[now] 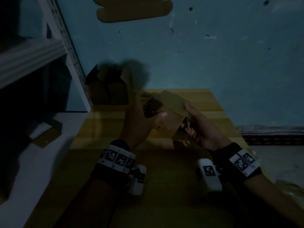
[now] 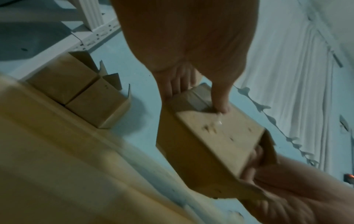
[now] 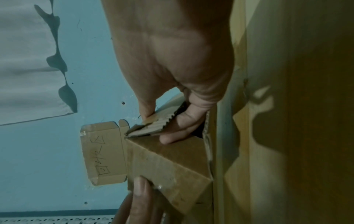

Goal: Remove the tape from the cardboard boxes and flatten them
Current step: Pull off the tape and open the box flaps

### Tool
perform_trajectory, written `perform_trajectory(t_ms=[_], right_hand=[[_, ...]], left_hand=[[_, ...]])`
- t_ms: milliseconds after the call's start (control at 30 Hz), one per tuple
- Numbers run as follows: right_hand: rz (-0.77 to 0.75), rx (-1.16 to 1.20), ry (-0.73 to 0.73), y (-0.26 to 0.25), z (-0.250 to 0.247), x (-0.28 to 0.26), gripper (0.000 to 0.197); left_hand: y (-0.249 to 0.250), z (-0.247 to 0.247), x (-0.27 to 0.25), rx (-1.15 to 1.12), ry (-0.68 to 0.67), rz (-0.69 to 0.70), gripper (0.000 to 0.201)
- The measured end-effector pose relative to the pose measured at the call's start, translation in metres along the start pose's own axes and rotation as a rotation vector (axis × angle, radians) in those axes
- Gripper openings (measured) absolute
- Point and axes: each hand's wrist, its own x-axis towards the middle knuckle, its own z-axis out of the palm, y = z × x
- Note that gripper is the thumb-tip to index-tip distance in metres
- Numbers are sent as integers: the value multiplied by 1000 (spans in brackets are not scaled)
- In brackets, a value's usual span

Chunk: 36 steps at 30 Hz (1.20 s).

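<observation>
Blue floor is under me, and above the yellow board (image 1: 189,162) I hold a small cardboard box (image 1: 171,112): my left hand (image 1: 141,124) grips one end, my right hand (image 1: 202,127) pinches its open flap

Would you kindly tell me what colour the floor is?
The floor is pale blue-green, clearest in the right wrist view.
</observation>
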Motion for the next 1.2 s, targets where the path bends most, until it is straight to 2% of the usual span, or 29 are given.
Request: perform_trajectory(t_ms=[67,167,333,533,633,767,967,1200], right_hand=[[-18,8,-12,0,2,-1,54],[-21,35,-26,1,2,0,51],[-29,23,-20,-3,4,-3,44],[-30,46,-14,-9,-4,-2,35],[-38,39,23,-14,-8,-3,25],[-13,40,49,-16,-10,-3,25],[-3,-14,70,-15,-12,-2,24],[-14,-129,75,-15,-18,0,30]], left_hand=[[-1,1,1,52,91,70,46],[-8,3,3,276,91,199,26],[-8,9,0,244,87,203,11],[-11,-2,8,50,-16,118,9],[-6,-8,8,-52,-5,113,7],[-3,-13,8,-220,10,91,9],[-9,-16,10,-119,-26,102,24],[-1,-21,8,-216,-34,73,13]])
